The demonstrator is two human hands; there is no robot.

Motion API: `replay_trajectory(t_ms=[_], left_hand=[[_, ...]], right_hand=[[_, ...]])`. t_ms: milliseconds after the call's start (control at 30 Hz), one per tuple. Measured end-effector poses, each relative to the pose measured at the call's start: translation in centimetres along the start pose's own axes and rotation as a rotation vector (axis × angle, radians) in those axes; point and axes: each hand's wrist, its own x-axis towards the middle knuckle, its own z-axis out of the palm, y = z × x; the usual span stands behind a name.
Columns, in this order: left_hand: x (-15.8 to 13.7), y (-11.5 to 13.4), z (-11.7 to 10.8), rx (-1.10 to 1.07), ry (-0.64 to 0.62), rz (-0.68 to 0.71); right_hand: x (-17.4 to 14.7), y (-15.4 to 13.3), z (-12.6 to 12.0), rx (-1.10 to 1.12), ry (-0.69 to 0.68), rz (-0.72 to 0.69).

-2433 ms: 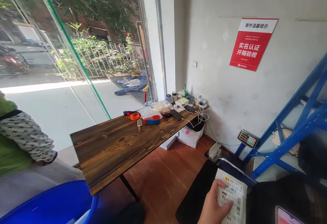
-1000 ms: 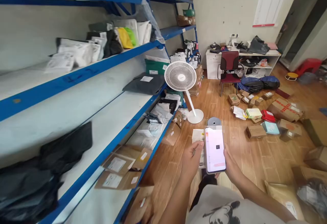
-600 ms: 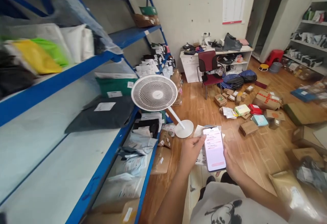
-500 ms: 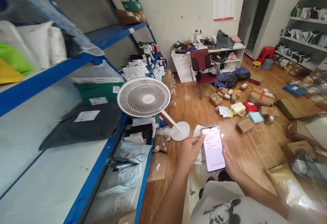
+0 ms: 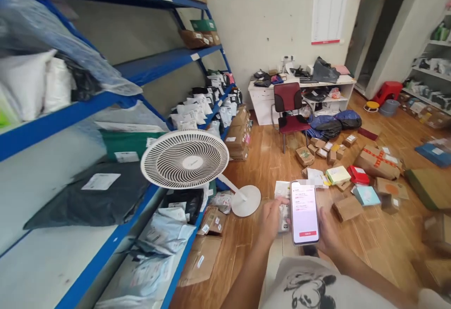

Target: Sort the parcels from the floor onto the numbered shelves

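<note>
A phone (image 5: pixel 305 215) with a lit screen is held upright in my right hand (image 5: pixel 326 229), whose fingers close around its right side and back. The screen shows text rows and a red button near the bottom. My left hand (image 5: pixel 270 217) is just left of the phone, with a finger close to its edge. A white printed packet (image 5: pixel 283 217) appears gripped in my left hand, partly behind the phone. Its far side and some of my left fingers are hidden.
A white fan (image 5: pixel 185 158) stands ahead on the left, beside blue shelving (image 5: pixel 137 74) loaded with parcels. Several cartons, including a brown box (image 5: pixel 347 208), lie on the wooden floor. Farther back are a red chair (image 5: pixel 289 107) and a white desk (image 5: pixel 259 104).
My view has turned, and the phone appears farther right. My left thumb or finger has come off the phone's edge. A pale button on the screen is now red.
</note>
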Motion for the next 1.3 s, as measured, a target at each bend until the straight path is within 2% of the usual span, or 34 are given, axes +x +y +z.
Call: replay_trajectory(t_ms=[67, 167, 267, 333, 433, 567, 633, 733, 833, 967, 1033, 1100, 1167, 1300], left_hand=[[1.5, 0.0, 0.7, -0.072, 0.081, 0.000], [2.7, -0.4, 0.3, -0.039, 0.316, 0.121], [2.3, -0.9, -1.6, 0.010, 0.551, 0.173], [1.2, -1.2, -3.3, -0.006, 0.659, 0.143], [-0.9, -1.7, -6.1, -0.079, 0.793, 0.058], [-3.2, -2.7, -9.9, -0.180, 0.898, 0.006], [-3.8, -3.4, -12.2, -0.191, 0.914, -0.010], [-4.5, -4.2, -17.0, -0.112, 0.842, 0.006], [-5.4, -4.4, -22.9, -0.011, 0.739, 0.032], [-5.8, -4.2, -30.8, 0.089, 0.611, 0.005], [-4.7, -4.4, -33.6, 0.117, 0.496, -0.014], [-2.8, -4.7, -34.8, 0.150, 0.404, -0.013], [-0.3, -4.8, -34.4, 0.192, 0.297, 0.016], [5.8, -3.2, -30.3, 0.190, 0.052, 0.131]], right_hand=[[2.3, -2.0, -1.0, 0.032, -0.112, 0.108], [5.7, -3.8, -3.8, 0.070, -0.193, 0.221], [9.2, -3.8, -6.2, -0.034, -0.201, 0.259], [11.1, -2.9, -6.3, -0.159, -0.218, 0.291], [12.6, -0.9, -4.2, -0.280, -0.328, 0.392], [13.5, 2.6, 0.8, -0.310, -0.589, 0.512], [14.1, 4.6, 3.4, -0.308, -0.672, 0.573], [15.2, 8.2, 7.3, -0.311, -0.742, 0.638], [15.8, 12.5, 11.5, -0.283, -0.748, 0.643], [16.1, 17.2, 16.5, -0.196, -0.691, 0.625], [16.4, 18.4, 17.9, -0.177, -0.630, 0.587], [16.7, 18.6, 17.8, -0.160, -0.549, 0.513], [16.7, 18.0, 16.4, -0.130, -0.435, 0.422], [16.3, 14.3, 11.5, -0.067, -0.156, 0.247]])
